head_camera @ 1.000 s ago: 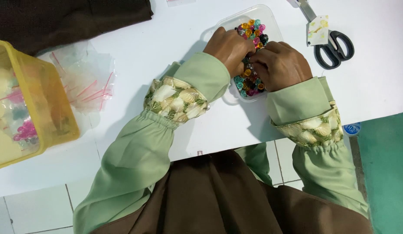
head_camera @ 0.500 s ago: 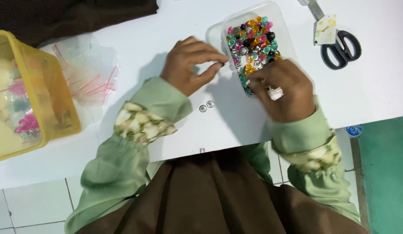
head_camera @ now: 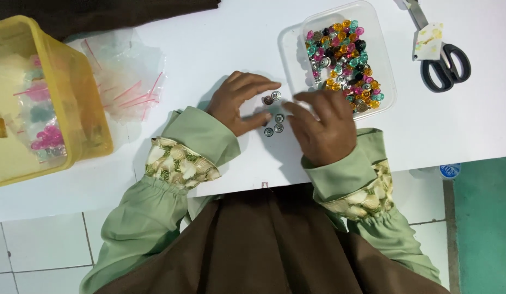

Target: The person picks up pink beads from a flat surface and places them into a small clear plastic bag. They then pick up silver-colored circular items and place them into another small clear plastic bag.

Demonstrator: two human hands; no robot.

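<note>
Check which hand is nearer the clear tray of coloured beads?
Right. The right hand has fingertips at the lower-left edge of the clear tray; the left hand lies further left, past the small metal buttons.

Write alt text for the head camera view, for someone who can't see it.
Seen from above, a person's left hand and right hand hover around a few small round metal buttons on a white table. A clear tray of colourful beads sits just beyond, with black scissors to the right and a yellow bin beside plastic bags at left.
</note>
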